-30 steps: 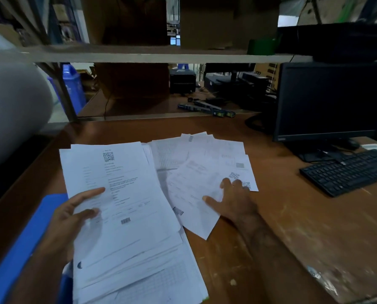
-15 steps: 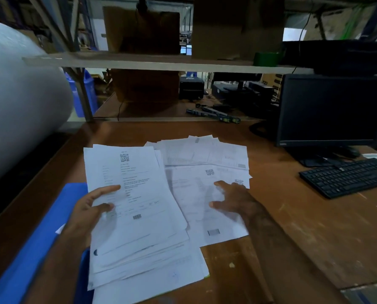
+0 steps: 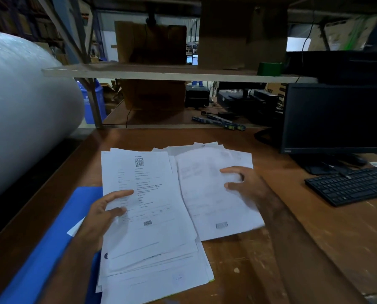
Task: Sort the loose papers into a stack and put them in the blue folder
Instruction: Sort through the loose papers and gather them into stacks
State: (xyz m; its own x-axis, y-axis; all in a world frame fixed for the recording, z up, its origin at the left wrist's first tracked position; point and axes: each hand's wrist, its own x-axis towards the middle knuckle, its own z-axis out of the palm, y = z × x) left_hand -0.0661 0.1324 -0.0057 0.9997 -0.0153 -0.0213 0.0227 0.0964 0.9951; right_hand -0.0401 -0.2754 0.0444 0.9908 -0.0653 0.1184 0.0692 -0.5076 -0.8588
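While left hand grips flat paper stack, right hand pinches sheet.

White papers printed with black QR code and barcodes; blue folder; brown wooden table; black keyboard; black monitor; green container.
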